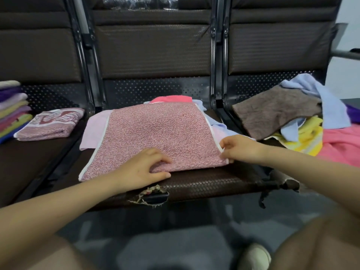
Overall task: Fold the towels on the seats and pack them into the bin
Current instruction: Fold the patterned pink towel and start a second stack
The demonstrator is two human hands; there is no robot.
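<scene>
A pink speckled towel (155,133) with white edging lies spread over the middle seat (214,182), on top of other towels. My left hand (142,168) grips its near folded edge, thumb under and fingers on top. At the near right corner my right hand (237,148) pinches the white border. A folded pink patterned towel (50,124) sits on the left seat beside a stack of folded towels (13,108). No bin is in view.
A loose heap of towels covers the right seat: brown (272,114), light blue (319,98), yellow (307,137) and bright pink (342,145). The middle seat's front edge is torn (152,195). Seat backs rise behind. My knees and a shoe (255,256) are below.
</scene>
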